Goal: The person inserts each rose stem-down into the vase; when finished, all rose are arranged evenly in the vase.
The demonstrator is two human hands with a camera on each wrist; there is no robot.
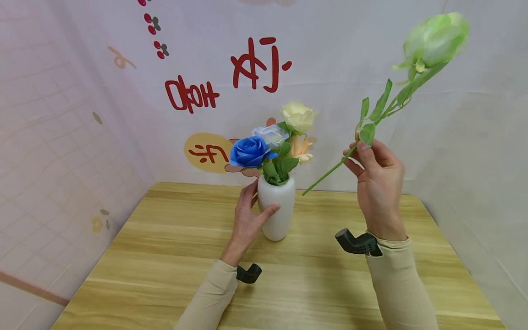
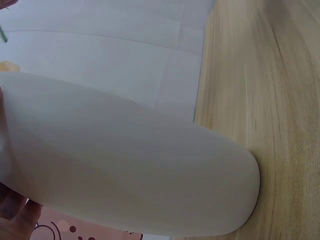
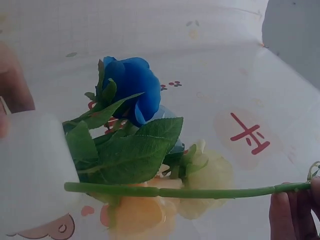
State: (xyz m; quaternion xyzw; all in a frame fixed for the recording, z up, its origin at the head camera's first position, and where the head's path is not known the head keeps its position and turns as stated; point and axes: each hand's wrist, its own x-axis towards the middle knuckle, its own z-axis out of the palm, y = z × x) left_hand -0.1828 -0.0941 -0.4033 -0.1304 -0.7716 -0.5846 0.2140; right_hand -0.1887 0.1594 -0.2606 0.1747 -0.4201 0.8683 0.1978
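A white vase [image 1: 275, 215] stands upright on the wooden table, and my left hand [image 1: 249, 215] grips its side, thumb across the front. In it are a blue rose [image 1: 249, 152], a pale blue rose [image 1: 271, 135], a cream rose [image 1: 299, 117] and a peach flower [image 1: 300, 149] among green leaves. To the right, my right hand [image 1: 380, 178] pinches the stem of a pale green rose [image 1: 435, 41] between thumb and fingers. Its bloom points up and right; the bare stem end [image 1: 305, 192] slants down toward the vase, outside it. The vase body [image 2: 130, 160] fills much of the left wrist view.
The wooden table [image 1: 185, 256] runs up to a white backdrop [image 1: 342, 68] with red characters and cherry prints. A pale grid-patterned side sheet [image 1: 41, 114] hangs at the left. Dark wrist cameras [image 1: 356, 243] are strapped on both sleeves.
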